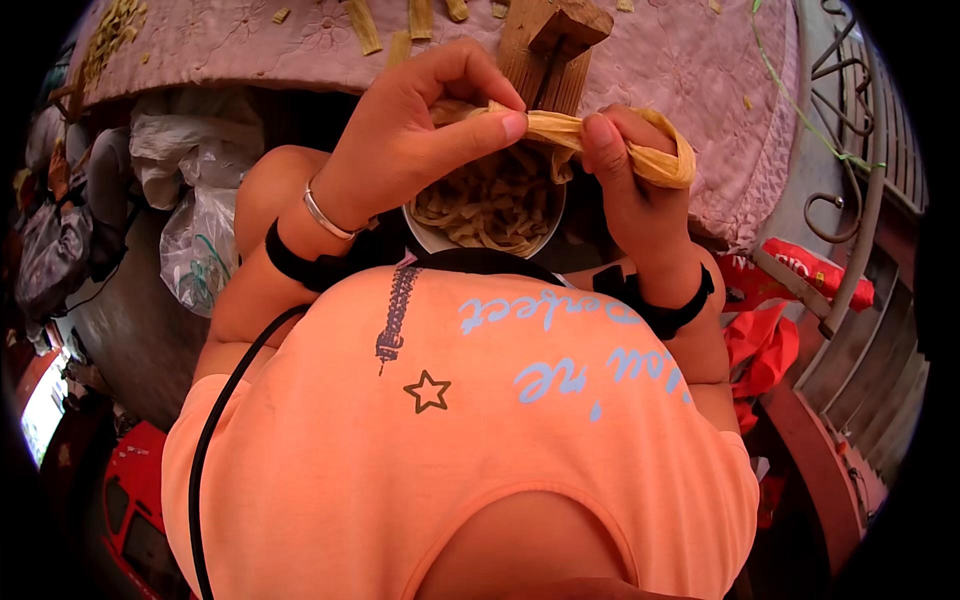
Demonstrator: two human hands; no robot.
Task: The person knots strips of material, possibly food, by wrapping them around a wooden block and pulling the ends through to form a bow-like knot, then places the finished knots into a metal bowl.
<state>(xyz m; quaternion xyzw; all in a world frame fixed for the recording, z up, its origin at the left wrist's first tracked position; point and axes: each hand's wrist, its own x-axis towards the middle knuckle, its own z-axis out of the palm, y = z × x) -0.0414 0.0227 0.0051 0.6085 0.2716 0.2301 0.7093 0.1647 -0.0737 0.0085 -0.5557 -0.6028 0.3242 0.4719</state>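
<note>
A pale yellow fibrous strip (pixel 555 127) is stretched between my two hands, above a white bowl (pixel 558 217) that holds many similar curled strips (pixel 487 206). My left hand (pixel 427 127) pinches the strip between thumb and forefinger. Around the fingers of my right hand (pixel 637 165) the strip loops at the outer side, and the thumb presses on it. A short end hangs down between the hands. Just beyond them, a wooden block device with a slot (pixel 559 56) rests on the pink quilted cloth (pixel 675 67).
Flat yellow pieces (pixel 364 26) lie on the cloth's far part, with a pile of small bits (pixel 112 37) at far left. Plastic bags (pixel 199 247) hang at left. A metal bed frame (pixel 874 180) and red packaging (pixel 795 270) are at right. Another person's hand (pixel 58 171) shows at far left.
</note>
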